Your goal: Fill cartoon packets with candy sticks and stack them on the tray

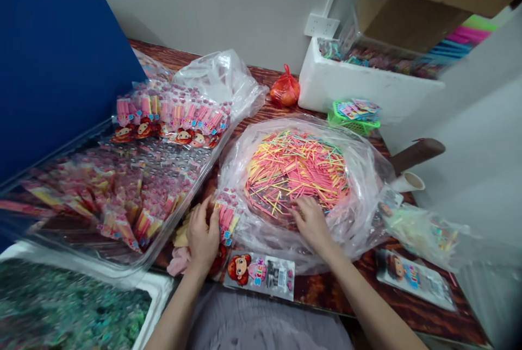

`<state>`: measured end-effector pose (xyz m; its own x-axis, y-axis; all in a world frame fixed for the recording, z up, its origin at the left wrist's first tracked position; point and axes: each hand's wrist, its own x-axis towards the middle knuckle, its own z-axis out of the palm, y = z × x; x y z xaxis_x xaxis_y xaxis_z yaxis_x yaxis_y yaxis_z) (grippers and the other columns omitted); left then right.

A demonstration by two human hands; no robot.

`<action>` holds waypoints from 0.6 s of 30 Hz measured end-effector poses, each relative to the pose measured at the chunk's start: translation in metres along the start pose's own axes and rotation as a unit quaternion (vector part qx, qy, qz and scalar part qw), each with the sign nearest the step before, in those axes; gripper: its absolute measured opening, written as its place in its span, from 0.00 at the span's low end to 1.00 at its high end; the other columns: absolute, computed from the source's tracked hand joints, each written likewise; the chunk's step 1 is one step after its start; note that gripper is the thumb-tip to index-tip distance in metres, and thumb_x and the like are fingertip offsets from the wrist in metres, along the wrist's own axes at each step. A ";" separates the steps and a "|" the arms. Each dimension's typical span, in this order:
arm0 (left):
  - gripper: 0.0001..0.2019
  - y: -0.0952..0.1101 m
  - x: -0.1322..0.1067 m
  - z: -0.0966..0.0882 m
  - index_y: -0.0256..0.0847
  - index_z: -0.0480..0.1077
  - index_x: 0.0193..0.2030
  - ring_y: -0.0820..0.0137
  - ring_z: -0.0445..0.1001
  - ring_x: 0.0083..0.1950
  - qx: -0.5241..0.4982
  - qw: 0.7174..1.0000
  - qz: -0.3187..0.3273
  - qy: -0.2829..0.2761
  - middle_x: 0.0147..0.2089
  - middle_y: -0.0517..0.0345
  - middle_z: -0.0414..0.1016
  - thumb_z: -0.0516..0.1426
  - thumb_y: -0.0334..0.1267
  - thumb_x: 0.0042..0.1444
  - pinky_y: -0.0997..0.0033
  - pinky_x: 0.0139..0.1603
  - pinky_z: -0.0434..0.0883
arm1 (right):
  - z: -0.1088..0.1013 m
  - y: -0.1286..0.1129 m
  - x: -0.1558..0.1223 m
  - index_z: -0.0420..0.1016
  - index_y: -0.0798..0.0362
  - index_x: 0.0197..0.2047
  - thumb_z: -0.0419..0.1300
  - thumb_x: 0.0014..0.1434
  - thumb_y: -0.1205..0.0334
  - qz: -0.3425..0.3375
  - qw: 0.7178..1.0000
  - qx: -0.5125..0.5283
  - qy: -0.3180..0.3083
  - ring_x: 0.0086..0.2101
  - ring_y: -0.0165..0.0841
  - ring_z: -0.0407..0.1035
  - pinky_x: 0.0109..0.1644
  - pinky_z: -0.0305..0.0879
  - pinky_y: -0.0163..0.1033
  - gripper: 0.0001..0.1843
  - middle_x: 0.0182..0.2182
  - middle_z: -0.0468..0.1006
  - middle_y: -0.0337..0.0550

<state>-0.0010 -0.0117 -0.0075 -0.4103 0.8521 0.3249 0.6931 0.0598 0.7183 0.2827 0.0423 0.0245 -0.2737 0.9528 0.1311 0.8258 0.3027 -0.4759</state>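
Observation:
My left hand (203,238) is at the table's front edge, its thumb apart from its bent fingers. Right beside its thumb, a small clear packet (227,219) of pink and yellow sticks leans against the plastic bag; I cannot tell whether they touch. My right hand (312,222) reaches over the near rim of the large clear plastic bag (261,236), fingers loosely curled and apart, with nothing visible in them. Before its fingertips lies a heap of thin pink, yellow and green sticks (297,168). A flat printed packet (260,275) lies between my forearms.
At left, a clear tray (196,187) holds many filled packets (122,192). A white foam box (157,290) stands below it. Behind are a red bag (285,90), a green basket (353,122) and a foam box (367,81). Another printed packet (414,279) lies right.

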 end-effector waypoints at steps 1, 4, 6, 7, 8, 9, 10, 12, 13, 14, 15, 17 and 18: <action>0.19 0.000 0.000 0.000 0.40 0.67 0.59 0.58 0.71 0.55 -0.001 1.000 0.001 -0.001 0.53 0.46 0.73 0.50 0.43 0.64 0.54 0.58 0.66 | 0.006 -0.009 0.003 0.73 0.53 0.47 0.57 0.62 0.61 -0.008 1.000 -0.026 0.004 0.47 0.44 0.66 0.52 0.63 0.50 0.12 0.45 0.75 0.51; 0.18 -0.001 -0.001 -0.002 0.40 0.67 0.58 0.58 0.71 0.56 -0.004 1.000 0.007 -0.012 0.54 0.46 0.73 0.50 0.42 0.64 0.54 0.59 0.66 | 0.022 -0.031 0.014 0.65 0.56 0.60 0.63 0.57 0.56 -0.024 0.994 -0.109 0.003 0.59 0.51 0.57 0.60 0.55 0.56 0.29 0.58 0.68 0.59; 0.18 -0.001 -0.001 -0.003 0.40 0.67 0.58 0.58 0.71 0.56 -0.007 1.000 0.010 -0.015 0.54 0.47 0.73 0.50 0.41 0.64 0.53 0.59 0.66 | 0.027 -0.037 0.023 0.61 0.59 0.63 0.65 0.55 0.54 -0.029 0.988 -0.152 -0.025 0.64 0.53 0.49 0.63 0.50 0.58 0.36 0.64 0.61 0.62; 0.17 -0.002 -0.002 -0.003 0.40 0.67 0.58 0.57 0.70 0.56 -0.010 1.000 0.013 -0.014 0.54 0.47 0.73 0.50 0.41 0.64 0.52 0.59 0.65 | 0.027 -0.037 0.028 0.61 0.60 0.63 0.66 0.54 0.54 -0.031 0.984 -0.168 -0.042 0.65 0.54 0.47 0.63 0.49 0.59 0.37 0.65 0.59 0.63; 0.17 -0.002 -0.002 -0.003 0.40 0.67 0.58 0.57 0.70 0.56 -0.011 1.000 0.016 -0.012 0.54 0.47 0.73 0.50 0.41 0.64 0.52 0.59 0.65 | 0.026 -0.037 0.032 0.62 0.60 0.63 0.67 0.53 0.55 -0.035 0.981 -0.180 -0.061 0.66 0.53 0.46 0.64 0.49 0.59 0.37 0.66 0.58 0.63; 0.17 -0.001 -0.001 -0.003 0.40 0.67 0.58 0.57 0.70 0.56 -0.012 1.000 0.018 -0.010 0.54 0.47 0.73 0.50 0.40 0.64 0.52 0.59 0.65 | 0.024 -0.035 0.036 0.63 0.59 0.62 0.67 0.53 0.56 -0.041 0.978 -0.190 -0.079 0.66 0.53 0.45 0.64 0.49 0.58 0.37 0.66 0.57 0.62; 0.17 -0.001 -0.001 -0.003 0.40 0.67 0.58 0.57 0.70 0.56 -0.011 1.000 0.020 -0.009 0.54 0.47 0.73 0.50 0.40 0.64 0.52 0.59 0.65 | 0.021 -0.034 0.040 0.63 0.58 0.62 0.68 0.52 0.58 -0.049 0.975 -0.196 -0.095 0.66 0.52 0.45 0.63 0.49 0.58 0.36 0.66 0.57 0.61; 0.17 0.000 -0.001 -0.003 0.39 0.66 0.58 0.57 0.70 0.56 -0.009 1.000 0.022 -0.011 0.54 0.46 0.74 0.50 0.40 0.65 0.53 0.59 0.66 | 0.014 -0.030 0.046 0.63 0.56 0.63 0.68 0.52 0.61 -0.068 0.969 -0.204 -0.121 0.66 0.52 0.46 0.63 0.50 0.58 0.36 0.66 0.58 0.60; 0.17 0.000 -0.001 -0.003 0.39 0.66 0.58 0.57 0.70 0.56 -0.008 1.000 0.022 -0.012 0.54 0.46 0.74 0.50 0.40 0.65 0.53 0.59 0.66 | 0.012 -0.029 0.048 0.63 0.55 0.63 0.68 0.52 0.62 -0.076 0.967 -0.205 -0.132 0.66 0.52 0.47 0.63 0.51 0.57 0.36 0.66 0.58 0.59; 0.17 0.000 -0.001 -0.003 0.39 0.66 0.58 0.57 0.70 0.56 -0.007 1.000 0.022 -0.013 0.54 0.46 0.74 0.50 0.40 0.65 0.53 0.58 0.66 | 0.009 -0.027 0.049 0.63 0.55 0.63 0.68 0.52 0.63 -0.082 0.965 -0.205 -0.139 0.65 0.52 0.48 0.62 0.52 0.57 0.36 0.66 0.59 0.59; 0.17 0.000 -0.002 -0.003 0.39 0.66 0.58 0.57 0.70 0.56 -0.006 1.000 0.023 -0.015 0.54 0.46 0.74 0.50 0.40 0.65 0.53 0.58 0.66 | 0.008 -0.026 0.049 0.64 0.55 0.62 0.68 0.52 0.63 -0.085 0.965 -0.204 -0.141 0.65 0.52 0.48 0.62 0.53 0.57 0.36 0.65 0.59 0.59; 0.17 -0.001 -0.002 -0.003 0.39 0.66 0.58 0.57 0.70 0.56 -0.003 1.000 0.024 -0.017 0.54 0.46 0.74 0.50 0.40 0.65 0.53 0.59 0.65 | 0.008 -0.025 0.048 0.66 0.56 0.59 0.68 0.52 0.62 -0.084 0.966 -0.201 -0.136 0.65 0.51 0.49 0.61 0.54 0.57 0.32 0.65 0.60 0.59; 0.17 -0.001 -0.002 -0.003 0.39 0.67 0.58 0.57 0.70 0.56 -0.003 1.000 0.024 -0.017 0.54 0.46 0.74 0.50 0.40 0.64 0.53 0.59 0.65 | 0.009 -0.025 0.047 0.68 0.57 0.57 0.68 0.52 0.61 -0.081 0.968 -0.200 -0.129 0.64 0.51 0.49 0.62 0.54 0.56 0.30 0.65 0.60 0.58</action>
<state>-0.0022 -0.0151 -0.0074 -0.3561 0.8710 0.3385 0.7086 0.0156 0.7055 0.2447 0.0792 0.0348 -0.4868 0.8706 -0.0706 0.8725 0.4809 -0.0859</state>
